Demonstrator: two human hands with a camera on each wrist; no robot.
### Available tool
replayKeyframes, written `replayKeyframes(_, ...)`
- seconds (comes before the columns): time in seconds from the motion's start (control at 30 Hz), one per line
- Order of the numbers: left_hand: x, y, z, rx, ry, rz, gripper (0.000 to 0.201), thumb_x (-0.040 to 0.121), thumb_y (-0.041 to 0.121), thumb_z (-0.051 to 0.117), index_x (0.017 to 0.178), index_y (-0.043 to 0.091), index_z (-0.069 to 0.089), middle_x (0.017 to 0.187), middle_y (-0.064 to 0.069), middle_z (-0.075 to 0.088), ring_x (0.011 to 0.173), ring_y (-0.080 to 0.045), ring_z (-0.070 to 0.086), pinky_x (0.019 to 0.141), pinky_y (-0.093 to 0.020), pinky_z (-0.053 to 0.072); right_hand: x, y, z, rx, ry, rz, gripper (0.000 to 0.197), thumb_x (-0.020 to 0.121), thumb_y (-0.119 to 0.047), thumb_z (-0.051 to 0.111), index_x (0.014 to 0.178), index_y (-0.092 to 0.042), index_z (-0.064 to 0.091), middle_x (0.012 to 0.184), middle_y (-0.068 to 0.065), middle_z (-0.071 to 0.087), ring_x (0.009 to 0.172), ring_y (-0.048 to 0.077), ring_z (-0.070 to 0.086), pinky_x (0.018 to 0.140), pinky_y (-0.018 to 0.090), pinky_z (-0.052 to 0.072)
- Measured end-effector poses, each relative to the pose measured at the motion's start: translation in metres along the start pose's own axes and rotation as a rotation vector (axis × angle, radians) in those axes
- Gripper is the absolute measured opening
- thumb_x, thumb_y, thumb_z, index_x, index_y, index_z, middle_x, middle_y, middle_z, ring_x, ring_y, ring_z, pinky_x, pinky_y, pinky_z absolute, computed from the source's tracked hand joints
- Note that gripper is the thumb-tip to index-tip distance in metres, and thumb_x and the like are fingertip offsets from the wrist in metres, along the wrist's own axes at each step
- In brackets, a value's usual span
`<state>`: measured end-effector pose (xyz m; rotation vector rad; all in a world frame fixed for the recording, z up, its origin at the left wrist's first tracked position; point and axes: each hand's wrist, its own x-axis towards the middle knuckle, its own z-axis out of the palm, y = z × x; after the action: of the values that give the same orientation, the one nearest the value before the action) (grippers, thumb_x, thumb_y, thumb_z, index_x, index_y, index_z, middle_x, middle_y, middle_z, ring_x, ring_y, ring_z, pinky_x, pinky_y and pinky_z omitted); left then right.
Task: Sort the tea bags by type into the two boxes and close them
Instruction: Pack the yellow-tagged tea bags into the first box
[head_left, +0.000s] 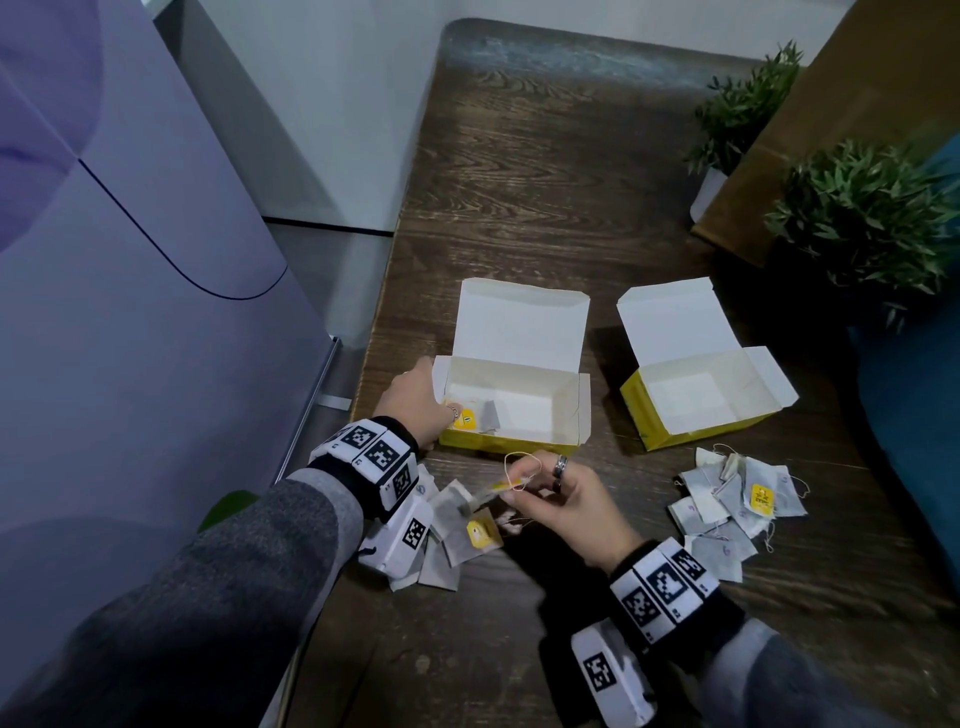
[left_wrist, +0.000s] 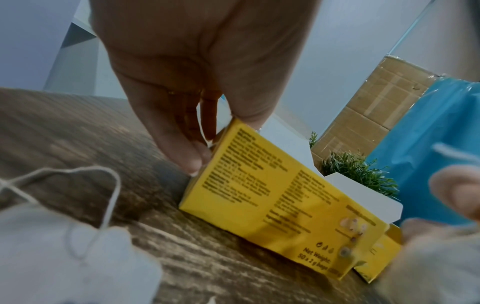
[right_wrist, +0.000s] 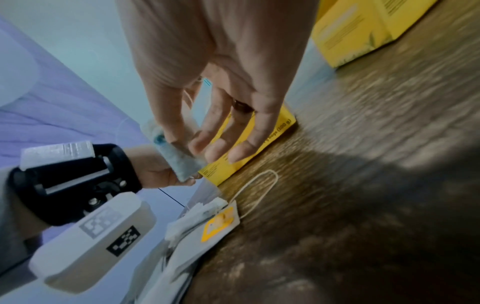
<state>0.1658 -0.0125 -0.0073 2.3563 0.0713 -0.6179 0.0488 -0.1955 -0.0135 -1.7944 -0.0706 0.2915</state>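
Note:
Two open yellow tea boxes stand on the wooden table. The left box (head_left: 519, 415) holds a tea bag with a yellow tag (head_left: 466, 419). The right box (head_left: 701, 402) shows only its white inside. My left hand (head_left: 418, 402) holds the left box (left_wrist: 272, 195) by its left end, fingers (left_wrist: 193, 158) against the end wall and thumb over the rim. In front of that box, my right hand (head_left: 524, 491) pinches a tea bag (head_left: 485, 498) (right_wrist: 176, 158) between thumb and forefinger, its string looping up. Loose tea bags lie in a left pile (head_left: 460, 540) and a right pile (head_left: 737, 506).
A lilac appliance (head_left: 130, 260) stands close to the table's left edge. Two potted plants (head_left: 862, 218) (head_left: 743, 104), a cardboard box (head_left: 831, 119) and a blue object (head_left: 914, 405) crowd the right side. Bare tabletop (head_left: 545, 182) stretches behind the boxes.

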Motion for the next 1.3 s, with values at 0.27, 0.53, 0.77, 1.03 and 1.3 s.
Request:
replayKeyframes(0.27, -0.001, 0.0, 0.0, 0.012, 0.012, 0.002, 0.043, 0.08, 0.022, 0.066, 0.117, 0.016, 0.044, 0.113, -0.011, 0.06, 0.09, -0.032, 0.064, 0.076, -0.042, 0.056, -0.006, 0.004, -0.001, -0.131, 0.03, 0.009, 0.028, 0.084, -0.012, 0.067, 0.076, -0.039, 0.069, 0.057, -0.006, 0.061, 0.056, 0.0, 0.052, 0.061, 0.015, 0.043)
replayKeyframes(0.53, -0.001, 0.002, 0.0, 0.008, 0.012, -0.007, 0.041, 0.08, 0.022, 0.065, 0.115, 0.016, 0.045, 0.112, -0.01, 0.058, 0.091, -0.032, 0.063, 0.075, -0.044, 0.057, -0.006, 0.012, 0.0, 0.032, -0.157, 0.203, 0.017, 0.09, -0.01, 0.058, 0.082, -0.024, 0.065, 0.072, -0.004, 0.067, 0.066, 0.006, 0.061, 0.066, 0.018, 0.048)
replayKeyframes(0.77, -0.002, 0.002, 0.0, 0.009, 0.01, -0.006, 0.043, 0.079, 0.023, 0.065, 0.116, 0.015, 0.044, 0.111, -0.01, 0.058, 0.087, -0.031, 0.063, 0.07, -0.044, 0.059, -0.001, 0.025, 0.001, -0.13, -0.121, 0.167, 0.033, 0.07, -0.018, 0.078, 0.086, -0.033, 0.053, 0.074, -0.005, 0.065, 0.072, 0.014, 0.062, 0.072, 0.035, 0.049)
replayKeyframes(1.03, -0.003, 0.002, -0.001, 0.014, 0.002, -0.007, 0.043, 0.081, 0.022, 0.064, 0.118, 0.015, 0.043, 0.106, -0.008, 0.059, 0.075, -0.03, 0.066, 0.062, -0.044, 0.059, 0.007, 0.011, 0.011, -0.168, -0.426, 0.35, 0.009, 0.084, -0.013, 0.067, 0.086, -0.011, 0.059, 0.065, -0.011, 0.063, 0.054, -0.006, 0.055, 0.057, 0.011, 0.042)
replayKeyframes(1.3, -0.002, 0.002, -0.001, 0.03, -0.002, 0.005, 0.046, 0.081, 0.023, 0.064, 0.121, 0.016, 0.043, 0.111, -0.008, 0.059, 0.081, -0.029, 0.065, 0.066, -0.042, 0.059, 0.007, 0.006, 0.007, -0.228, -0.508, 0.394, 0.027, 0.081, -0.033, 0.07, 0.081, -0.007, 0.062, 0.088, 0.007, 0.054, 0.077, 0.014, 0.052, 0.072, 0.029, 0.041)
